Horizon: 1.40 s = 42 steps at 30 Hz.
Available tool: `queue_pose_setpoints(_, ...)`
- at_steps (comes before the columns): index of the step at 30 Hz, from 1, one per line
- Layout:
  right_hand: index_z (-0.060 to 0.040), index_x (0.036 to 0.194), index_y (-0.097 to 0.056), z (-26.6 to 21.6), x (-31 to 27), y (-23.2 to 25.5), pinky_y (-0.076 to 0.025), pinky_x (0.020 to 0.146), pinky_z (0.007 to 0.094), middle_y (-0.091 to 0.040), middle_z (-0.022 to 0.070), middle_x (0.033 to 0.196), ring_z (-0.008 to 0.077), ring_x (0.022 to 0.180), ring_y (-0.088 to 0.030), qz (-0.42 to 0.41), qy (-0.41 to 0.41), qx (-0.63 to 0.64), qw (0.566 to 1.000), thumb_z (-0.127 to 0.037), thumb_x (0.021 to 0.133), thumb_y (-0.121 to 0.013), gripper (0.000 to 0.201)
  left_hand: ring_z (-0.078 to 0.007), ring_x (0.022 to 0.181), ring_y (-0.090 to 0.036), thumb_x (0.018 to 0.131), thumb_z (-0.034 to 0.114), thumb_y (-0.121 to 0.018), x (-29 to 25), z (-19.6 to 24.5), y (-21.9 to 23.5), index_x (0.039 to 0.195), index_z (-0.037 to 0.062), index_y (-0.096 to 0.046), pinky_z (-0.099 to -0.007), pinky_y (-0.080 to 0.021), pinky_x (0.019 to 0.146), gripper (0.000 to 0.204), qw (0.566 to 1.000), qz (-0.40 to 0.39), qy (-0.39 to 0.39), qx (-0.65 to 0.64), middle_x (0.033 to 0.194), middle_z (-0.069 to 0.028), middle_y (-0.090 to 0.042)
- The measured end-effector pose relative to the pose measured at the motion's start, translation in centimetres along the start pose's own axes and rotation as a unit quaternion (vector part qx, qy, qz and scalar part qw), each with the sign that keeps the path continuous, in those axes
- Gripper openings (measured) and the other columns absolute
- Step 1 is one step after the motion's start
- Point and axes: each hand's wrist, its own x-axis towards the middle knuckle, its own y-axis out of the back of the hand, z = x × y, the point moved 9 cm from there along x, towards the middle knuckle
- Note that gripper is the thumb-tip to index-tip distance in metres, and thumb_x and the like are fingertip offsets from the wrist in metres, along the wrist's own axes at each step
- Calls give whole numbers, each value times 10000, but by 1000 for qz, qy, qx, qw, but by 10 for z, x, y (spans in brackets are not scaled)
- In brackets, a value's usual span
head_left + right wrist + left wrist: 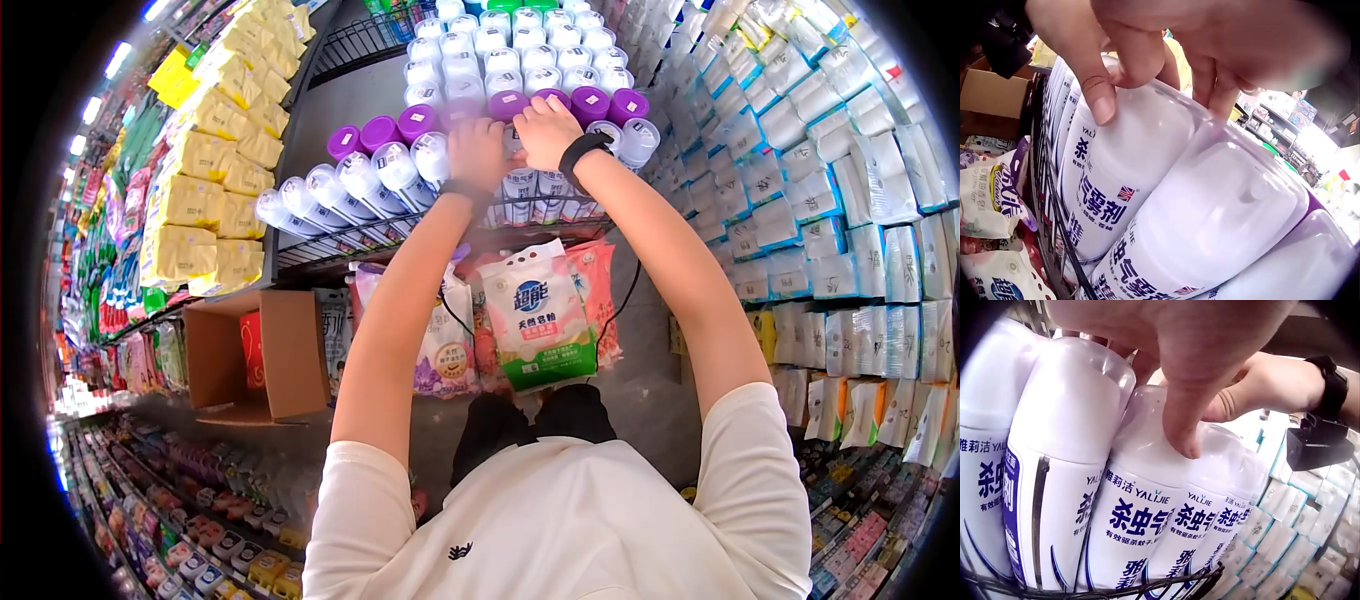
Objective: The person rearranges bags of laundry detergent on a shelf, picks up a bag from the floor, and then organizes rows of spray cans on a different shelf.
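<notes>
White aerosol insecticide cans with clear caps stand packed in the front row of a wire-fronted shelf. My left hand grips one by its cap, thumb in front and fingers behind it, as the left wrist view shows. Close beside it, my right hand holds the cap of a neighbouring can, with the thumb on the near side and the other fingers over the back. Just behind the hands runs a row of purple-capped cans.
A black wire rail fences the cans' front. Below stand washing powder bags and an open cardboard box. Yellow packs are stacked on the left, white-and-blue tissue packs on the right. More clear-capped cans fill the back.
</notes>
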Motion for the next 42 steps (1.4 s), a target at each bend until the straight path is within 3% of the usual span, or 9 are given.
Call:
queue_pose_setpoints(8,-31,981,-663,3,3,-3,-367,917,382,-642,89,984,248,1053,-517,-22,-19,-13,999,-462,718,-711,507,-294,1208,-446,643,418,-805,1,-6,4,1243,113,-562,-453,-311,1034,716,1000,-2,-5,-15,1254,-76,-542)
queue_pose_setpoints(11,-36,999,-655,-3,2,16,-368,914,385,-633,86,1011,247,1056,-518,18,-20,6,1000,-483,689,-736,550,-302,1192,-454,616,444,-821,-4,-13,31,1253,83,-539,-451,-327,1024,785,1000,25,8,3,1244,-98,-533)
queue_pose_setpoints(15,-114,1133,-572,-33,9,23,-372,890,377,-583,42,1098,244,1082,-498,87,71,44,993,-277,710,-771,495,-318,1165,-458,592,415,-849,-20,-32,53,1194,74,-552,-453,-353,994,753,996,85,1,6,1214,-102,-521)
queue_pose_setpoints(20,-167,1052,-623,-49,26,8,-374,920,417,-593,18,1042,227,1087,-504,132,71,48,988,-218,741,-713,328,-316,1151,-457,604,397,-848,-27,-44,53,1116,75,-574,-448,-364,972,664,998,67,9,8,1210,-97,-516)
queue_pose_setpoints(32,-164,1017,-638,-55,34,9,-377,862,388,-587,53,989,248,1047,-497,97,74,21,992,-237,758,-699,276,-302,1158,-455,652,393,-818,-27,-60,36,1092,57,-615,-434,-361,983,590,997,73,8,1,1222,-86,-517)
queue_pose_setpoints(35,-166,1177,-597,-54,39,3,-355,917,398,-583,65,1096,267,1086,-485,14,50,36,998,-119,706,-733,492,-306,1157,-456,652,389,-819,-26,-61,37,1103,54,-613,-433,-362,983,598,997,72,8,-9,1228,-88,-517)
queue_pose_setpoints(38,-167,1185,-590,-54,41,3,-354,909,401,-585,64,1077,268,1070,-491,16,53,32,998,-131,690,-752,521,-308,1156,-456,651,384,-820,-27,-61,36,1108,51,-611,-436,-362,984,603,998,63,11,-12,1232,-88,-517)
queue_pose_setpoints(41,-157,1039,-630,-55,39,8,-367,869,386,-605,75,994,263,1038,-502,67,68,20,995,-250,775,-687,286,-309,1161,-452,657,375,-817,-26,-61,37,1115,54,-611,-438,-359,987,596,998,62,8,-13,1235,-86,-516)
queue_pose_setpoints(42,-154,1045,-631,-55,40,8,-366,871,386,-607,79,995,265,1038,-503,58,62,17,996,-252,776,-684,291,-309,1165,-448,659,370,-815,-26,-61,36,1120,60,-613,-438,-357,990,591,998,59,9,-12,1237,-85,-515)
